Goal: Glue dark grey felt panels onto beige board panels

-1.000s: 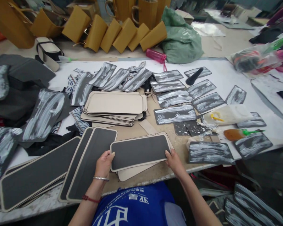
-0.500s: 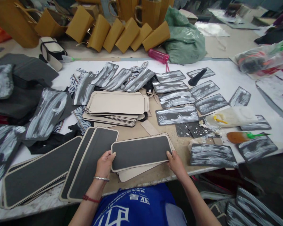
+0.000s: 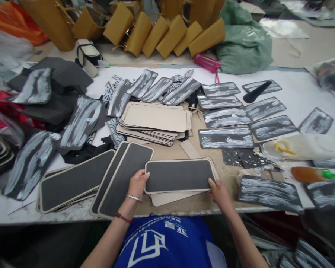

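Note:
A dark grey rectangular panel with a beige border [image 3: 180, 175] lies between my hands near the table's front edge. My left hand [image 3: 139, 183] pinches its left end, and my right hand [image 3: 218, 190] grips its lower right corner. Beneath it a plain beige panel [image 3: 173, 198] sticks out. Similar bordered panels [image 3: 125, 178] lean in a slanted pile just left of my left hand, with another pile [image 3: 76, 182] further left. Behind the held panel is a stack of beige panels [image 3: 155, 117].
Dark pieces streaked with white [image 3: 226, 137] cover the right and back of the table. An orange-brown bottle [image 3: 307, 174] lies at the right. Mustard-coloured bags [image 3: 171, 36], a green plastic sack [image 3: 244, 44] and a pink bottle [image 3: 207, 63] are at the back.
The camera view has shifted to the left, so everything appears further right. Both hands still hold the panel, which now looks more level than before.

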{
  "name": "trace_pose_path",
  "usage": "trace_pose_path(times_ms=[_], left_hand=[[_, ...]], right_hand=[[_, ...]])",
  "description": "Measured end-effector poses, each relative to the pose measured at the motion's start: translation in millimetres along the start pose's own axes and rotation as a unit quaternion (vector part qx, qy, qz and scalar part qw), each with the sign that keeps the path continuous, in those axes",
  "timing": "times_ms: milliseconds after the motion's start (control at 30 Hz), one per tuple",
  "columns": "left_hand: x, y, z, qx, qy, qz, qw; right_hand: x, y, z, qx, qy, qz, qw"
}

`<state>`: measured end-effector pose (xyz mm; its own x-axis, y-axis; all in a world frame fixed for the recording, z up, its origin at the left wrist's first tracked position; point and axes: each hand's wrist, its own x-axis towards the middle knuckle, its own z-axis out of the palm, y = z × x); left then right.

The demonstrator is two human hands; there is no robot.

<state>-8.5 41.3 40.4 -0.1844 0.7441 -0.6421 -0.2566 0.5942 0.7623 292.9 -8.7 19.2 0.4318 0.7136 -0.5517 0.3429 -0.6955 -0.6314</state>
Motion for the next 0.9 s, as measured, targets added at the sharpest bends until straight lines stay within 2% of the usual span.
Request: trace_pose_path(times_ms=[300,533,767,900], left_hand=[[2.2,-0.4,-4.9,-0.022,-0.023,-0.001,0.999],[2.9,0.9,-6.2,-0.027,-0.047,-0.010,0.998],[5.4,-1.4,-7.6,-0.023,-0.050,-0.011,0.998],[6.4,-2.1,-8.2,-0.014,-0.044,-0.009,0.999]], right_hand=[[4.4,2.0,0.5,-0.063,-0.003,0.038,0.997],[3.1,-3.2,-2.1,-0.110,-0.008,0.028,0.993],[-2.2,-6.2,-5.8,-0.216,0.035,-0.092,0.971],[-1.8,-2.4,-3.5,-0.272,0.036,-0.146,0.951]])
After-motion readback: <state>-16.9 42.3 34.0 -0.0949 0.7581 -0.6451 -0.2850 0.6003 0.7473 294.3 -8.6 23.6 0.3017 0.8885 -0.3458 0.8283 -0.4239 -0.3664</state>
